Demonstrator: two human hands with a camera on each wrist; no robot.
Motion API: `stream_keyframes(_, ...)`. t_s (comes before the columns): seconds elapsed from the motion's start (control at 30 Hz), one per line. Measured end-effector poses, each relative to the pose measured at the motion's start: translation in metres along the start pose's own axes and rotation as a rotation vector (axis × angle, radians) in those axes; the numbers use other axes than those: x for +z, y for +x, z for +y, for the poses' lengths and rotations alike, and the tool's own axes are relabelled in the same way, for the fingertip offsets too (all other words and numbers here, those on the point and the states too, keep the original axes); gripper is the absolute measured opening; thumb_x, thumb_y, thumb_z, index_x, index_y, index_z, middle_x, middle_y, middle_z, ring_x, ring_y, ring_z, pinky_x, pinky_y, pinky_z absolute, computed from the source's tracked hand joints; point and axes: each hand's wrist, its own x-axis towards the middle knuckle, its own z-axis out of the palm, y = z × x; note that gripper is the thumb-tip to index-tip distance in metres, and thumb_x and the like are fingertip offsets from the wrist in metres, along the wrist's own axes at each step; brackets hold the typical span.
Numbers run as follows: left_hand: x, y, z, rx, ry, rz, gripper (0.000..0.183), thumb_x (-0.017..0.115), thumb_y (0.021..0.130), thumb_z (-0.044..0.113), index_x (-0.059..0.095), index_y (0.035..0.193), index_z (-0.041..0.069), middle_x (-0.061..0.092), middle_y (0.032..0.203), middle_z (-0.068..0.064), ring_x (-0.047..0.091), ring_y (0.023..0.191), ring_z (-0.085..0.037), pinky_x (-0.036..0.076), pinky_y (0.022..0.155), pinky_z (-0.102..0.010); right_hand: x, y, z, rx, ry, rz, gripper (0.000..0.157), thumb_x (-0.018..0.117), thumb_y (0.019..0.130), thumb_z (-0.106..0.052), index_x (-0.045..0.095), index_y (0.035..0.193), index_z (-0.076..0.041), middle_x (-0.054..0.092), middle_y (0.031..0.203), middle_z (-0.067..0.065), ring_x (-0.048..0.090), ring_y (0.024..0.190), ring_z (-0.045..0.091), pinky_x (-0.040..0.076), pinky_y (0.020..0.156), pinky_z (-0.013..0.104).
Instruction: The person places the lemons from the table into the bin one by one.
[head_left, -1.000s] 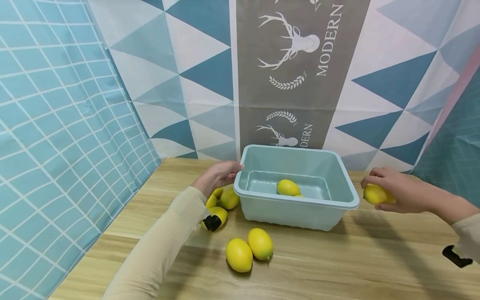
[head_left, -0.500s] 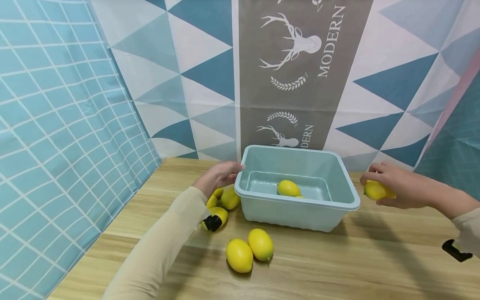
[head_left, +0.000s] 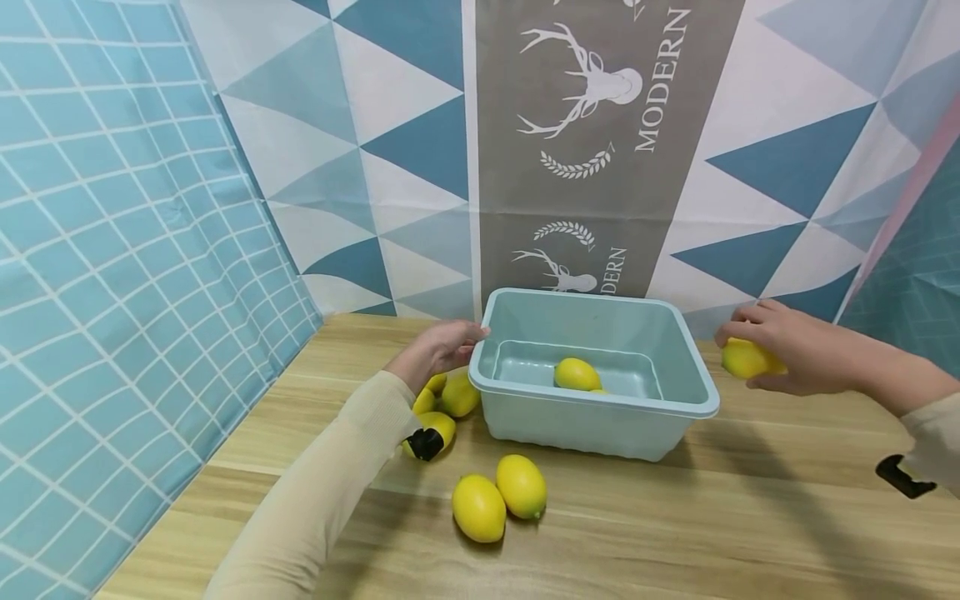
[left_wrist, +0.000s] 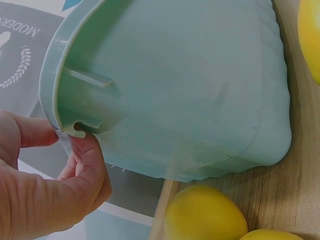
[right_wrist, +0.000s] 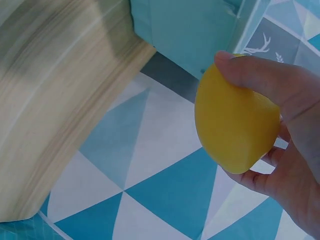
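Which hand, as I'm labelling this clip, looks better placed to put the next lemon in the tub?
Probably the right hand: it holds a lemon beside the tub, raised off the table, while the left hand pinches the tub's rim.

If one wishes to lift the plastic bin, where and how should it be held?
Probably by the rim at both short ends, coming from outside and hooking underneath: the rim overhangs the sloping walls there. The left hand pinches the left end; the right end looks free, but the right hand holds a lemon.
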Motion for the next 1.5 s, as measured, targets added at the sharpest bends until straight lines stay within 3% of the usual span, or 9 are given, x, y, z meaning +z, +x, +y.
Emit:
stream_keyframes(0.4, -0.001, -0.001, 0.0, 0.002, -0.018, -0.003, 0.043, 0.052, 0.097, 0.01, 0.044, 0.137, -0.003, 0.041, 0.145, -0.019, 0.044, 0.134, -0.031, 0.043, 0.11, -0.034, -0.013, 0.019, -0.001, -0.025, 0.004, -0.015, 0.067, 0.095, 0.045, -0.019, 0.059, 0.101, -0.029, 0.052, 0.094, -0.013, 0.043, 0.085, 0.005, 0.051, 0.066, 0.022)
stream_keyframes(0.63, -0.001, -0.001, -0.001, 0.004, -0.025, -0.004, 0.044, 0.052, 0.096, 0.009, 0.044, 0.137, -0.004, 0.042, 0.144, -0.02, 0.046, 0.131, -0.031, 0.043, 0.11, -0.034, -0.022, 0.03, -0.004, 0.02, 0.043, -0.066, 0.064, 0.094, 0.046, -0.015, 0.058, 0.097, -0.03, 0.053, 0.092, -0.012, 0.046, 0.086, 0.009, 0.051, 0.066, 0.02)
stream_keyframes(1.07, -0.001, -0.001, -0.001, 0.007, -0.01, 0.001, 0.042, 0.053, 0.096, 0.01, 0.045, 0.135, -0.004, 0.043, 0.143, -0.018, 0.047, 0.13, -0.03, 0.043, 0.109, -0.034, -0.031, 0.058, -0.015, 0.053, 0.155, -0.132, 0.058, 0.091, 0.052, -0.008, 0.059, 0.095, -0.031, 0.055, 0.096, -0.009, 0.049, 0.092, 0.014, 0.053, 0.072, 0.028)
stream_keyframes(1.5, -0.001, -0.002, -0.001, 0.001, 0.024, 0.038, 0.04, 0.056, 0.095, 0.012, 0.049, 0.132, -0.001, 0.048, 0.138, -0.017, 0.055, 0.112, -0.024, 0.047, 0.106, -0.033, -0.033, 0.089, -0.023, 0.045, 0.21, -0.173, 0.053, 0.088, 0.056, -0.006, 0.058, 0.096, -0.025, 0.054, 0.097, -0.003, 0.049, 0.094, 0.019, 0.053, 0.076, 0.036)
